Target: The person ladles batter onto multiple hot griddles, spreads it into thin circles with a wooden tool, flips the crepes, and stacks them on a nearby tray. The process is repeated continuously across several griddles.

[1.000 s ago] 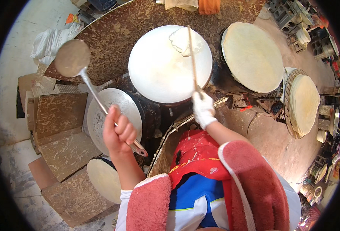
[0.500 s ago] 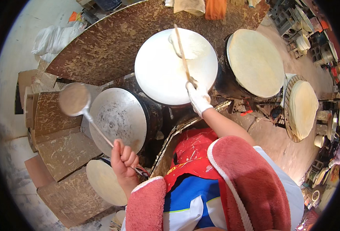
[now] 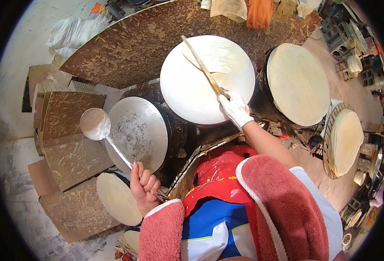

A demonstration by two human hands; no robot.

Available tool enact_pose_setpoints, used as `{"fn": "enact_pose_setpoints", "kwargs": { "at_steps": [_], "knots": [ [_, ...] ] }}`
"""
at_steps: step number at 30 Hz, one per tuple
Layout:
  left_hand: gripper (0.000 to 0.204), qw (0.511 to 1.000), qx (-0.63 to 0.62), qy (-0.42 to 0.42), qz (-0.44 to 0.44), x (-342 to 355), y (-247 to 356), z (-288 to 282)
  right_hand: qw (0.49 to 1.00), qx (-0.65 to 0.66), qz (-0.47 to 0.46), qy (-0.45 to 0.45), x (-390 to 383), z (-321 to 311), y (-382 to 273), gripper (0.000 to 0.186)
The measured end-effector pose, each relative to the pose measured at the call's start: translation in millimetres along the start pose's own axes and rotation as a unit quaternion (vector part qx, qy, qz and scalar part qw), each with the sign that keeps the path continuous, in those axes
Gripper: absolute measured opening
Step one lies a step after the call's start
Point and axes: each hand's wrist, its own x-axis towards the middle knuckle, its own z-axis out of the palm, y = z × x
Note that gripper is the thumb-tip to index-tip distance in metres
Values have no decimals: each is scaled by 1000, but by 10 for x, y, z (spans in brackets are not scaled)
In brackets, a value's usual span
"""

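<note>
My bare left hand (image 3: 144,185) is wrapped round the handle of a long-handled metal ladle (image 3: 95,124), whose batter-smeared bowl is beside a bare, dark-spotted griddle (image 3: 135,135). A white glove covers my right hand (image 3: 235,107), which grips one end of a wooden batter spreader (image 3: 202,66). The spreader slants up and left across a round griddle coated with white batter (image 3: 187,93). A thicker, creamier patch of batter lies on the far side, under and right of the spreader.
On the right, pale round pancakes cover another griddle (image 3: 298,85) and a woven tray (image 3: 329,152). Another pale pancake (image 3: 119,199) lies at lower left. A curved, batter-splashed board (image 3: 131,48) stands behind, with an orange cloth (image 3: 259,13) over it. Splashed cardboard (image 3: 74,158) lines the left.
My right hand has tilted the spreader further left, and the thick batter patch has widened on the griddle. The ladle stays in my left hand, its bowl slightly shifted. The whole view has shifted somewhat.
</note>
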Motion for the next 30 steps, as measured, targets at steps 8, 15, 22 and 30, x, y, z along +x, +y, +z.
{"fn": "enact_pose_setpoints", "kwargs": {
  "at_steps": [8,15,22,30],
  "knots": [
    [38,998,-15,26,58,-80,-78,153,989,-125,-69,46,367,-717,58,41],
    [36,996,-46,54,61,-50,-294,241,970,-118,-136,-162,387,-601,-18,43],
    [36,990,5,102,94,-176,-432,280,963,-206,-104,-140,987,-956,-196,42],
    [35,984,-26,145,105,-264,-649,306,926,-193,-190,-263,777,-1120,-98,42]
  ]
}}
